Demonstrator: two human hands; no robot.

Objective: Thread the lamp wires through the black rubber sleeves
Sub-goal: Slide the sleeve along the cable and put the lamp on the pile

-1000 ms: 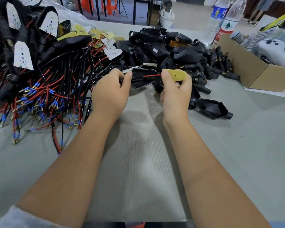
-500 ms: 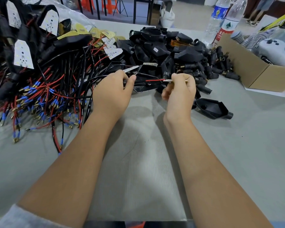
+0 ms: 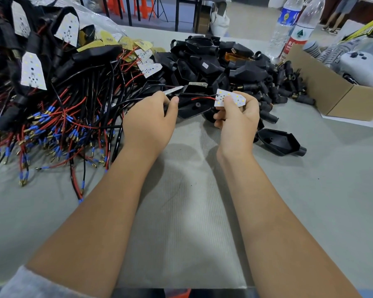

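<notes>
Two hands work near the middle of the desk (image 3: 310, 211). The right hand (image 3: 238, 123) pinches a small white lamp board (image 3: 229, 99), lit side up. Its red wire (image 3: 200, 98) runs left into a black rubber sleeve (image 3: 192, 106), which the left hand (image 3: 148, 123) grips. Loose sleeves (image 3: 224, 65) pile toward the far edge.
</notes>
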